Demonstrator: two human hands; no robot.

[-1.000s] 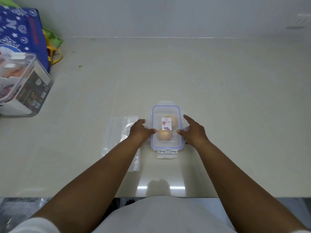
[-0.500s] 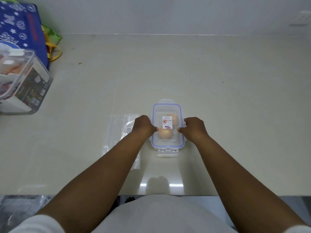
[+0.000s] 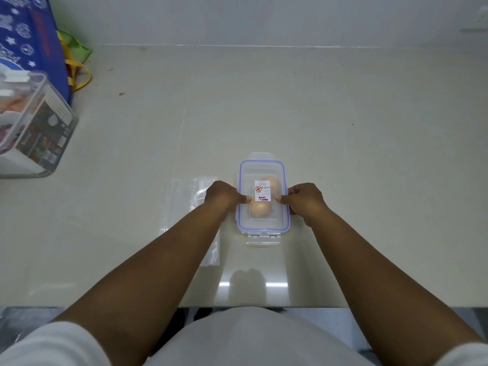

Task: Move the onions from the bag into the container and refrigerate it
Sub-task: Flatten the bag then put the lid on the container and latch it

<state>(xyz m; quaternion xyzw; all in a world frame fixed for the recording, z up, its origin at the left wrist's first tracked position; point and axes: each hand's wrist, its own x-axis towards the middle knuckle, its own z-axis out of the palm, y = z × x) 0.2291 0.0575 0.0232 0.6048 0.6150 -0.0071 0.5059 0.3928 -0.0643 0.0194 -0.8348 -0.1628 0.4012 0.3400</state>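
Now both hands fisted on lid.

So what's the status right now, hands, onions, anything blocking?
Left hand and right hand clamped on the clear blue-rimmed lidded container. Two onions inside. Empty clear plastic bag flat alongside; nothing blocking.

Two onions, one container, one bag

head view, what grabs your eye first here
The clear container with a blue-rimmed lid, centre of the counter, two onions showing through. The left hand and right hand grip its long sides, thumbs on the lid. An empty plastic bag lies flat just left.
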